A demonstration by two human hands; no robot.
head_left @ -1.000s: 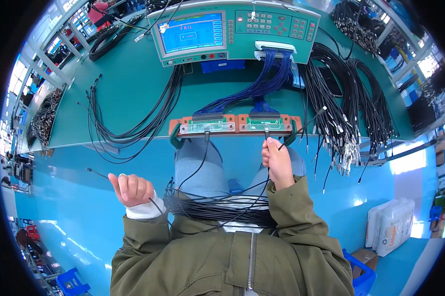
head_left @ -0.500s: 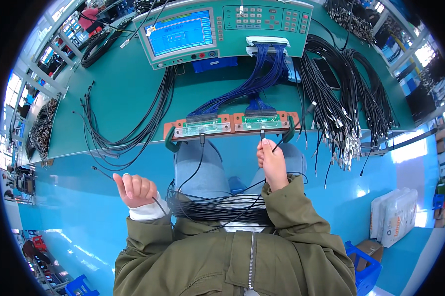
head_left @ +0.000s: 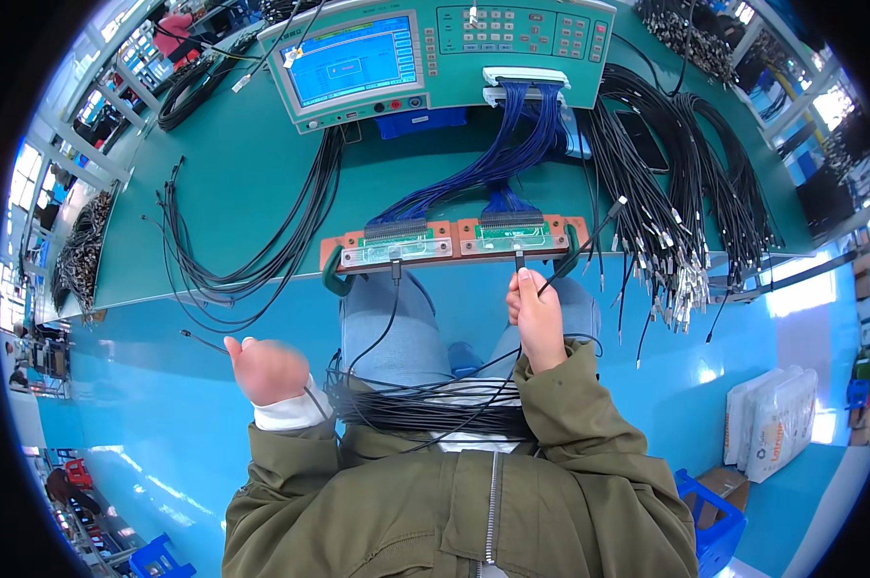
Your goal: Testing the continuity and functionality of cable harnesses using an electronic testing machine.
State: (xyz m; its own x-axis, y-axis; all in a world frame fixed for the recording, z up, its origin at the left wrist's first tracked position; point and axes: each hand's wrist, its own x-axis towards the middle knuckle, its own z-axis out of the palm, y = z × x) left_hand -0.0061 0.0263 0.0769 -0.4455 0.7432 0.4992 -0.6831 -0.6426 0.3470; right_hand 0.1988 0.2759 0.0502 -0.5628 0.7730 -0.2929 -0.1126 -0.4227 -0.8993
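Note:
My right hand [head_left: 535,316] pinches the black plug of a cable [head_left: 520,260] at the front edge of the right green test board [head_left: 512,234]. Whether the plug is seated in the socket I cannot tell. Another black cable end with a pale tip [head_left: 605,227] sticks out past that hand, up to the right. My left hand [head_left: 269,372], a little blurred, is closed round a black cable whose plug [head_left: 186,333] points left. Into the left test board [head_left: 396,248] another cable's plug [head_left: 395,273] is inserted. A bundle of black cables [head_left: 425,409] lies across my lap.
A green tester [head_left: 512,58] with a lit screen stands at the back, joined to the boards by blue wires [head_left: 483,178]. Green clamps [head_left: 334,275] hold the board strip at the table edge. Black cables hang at right [head_left: 661,212] and lie at left [head_left: 262,275].
My right hand has shifted slightly right with its plug, and the loose cable end beside it has swung up and right. My left hand has moved a little, its fingers now blurred.

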